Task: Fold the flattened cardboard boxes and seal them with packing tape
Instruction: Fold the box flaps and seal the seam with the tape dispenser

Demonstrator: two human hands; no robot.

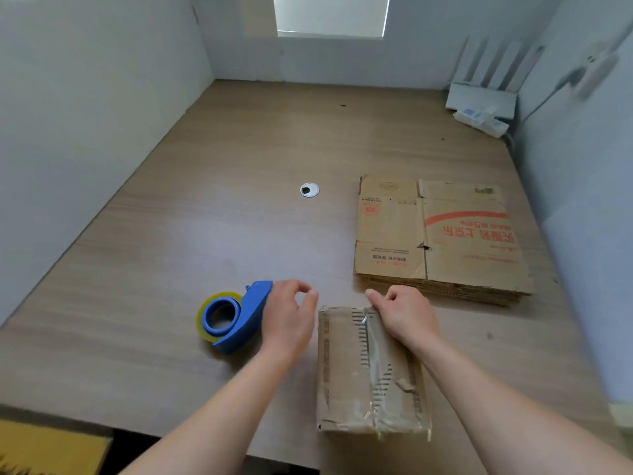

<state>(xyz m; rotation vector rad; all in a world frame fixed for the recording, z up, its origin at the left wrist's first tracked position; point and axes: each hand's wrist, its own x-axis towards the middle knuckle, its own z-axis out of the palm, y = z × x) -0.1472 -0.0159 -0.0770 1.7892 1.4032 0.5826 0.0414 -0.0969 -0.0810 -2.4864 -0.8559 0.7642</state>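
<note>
A folded cardboard box point(349, 368) stands near the table's front edge, with clear tape running along its top seam. My right hand point(406, 315) rests on the box's far right corner, fingers curled, thumb pressing the tape end. My left hand point(289, 315) hovers just left of the box, fingers loosely curled and holding nothing, beside the blue tape dispenser point(245, 322) with its yellowish tape roll point(219, 313). A stack of flattened cardboard boxes point(442, 234) lies at the right, behind the folded box.
The wooden table point(171, 234) is walled in by white panels on three sides. A round metal cable grommet point(309, 190) sits mid-table. A white router and a power strip point(481, 113) occupy the far right corner. Something yellow point(51, 447) shows below the front left edge.
</note>
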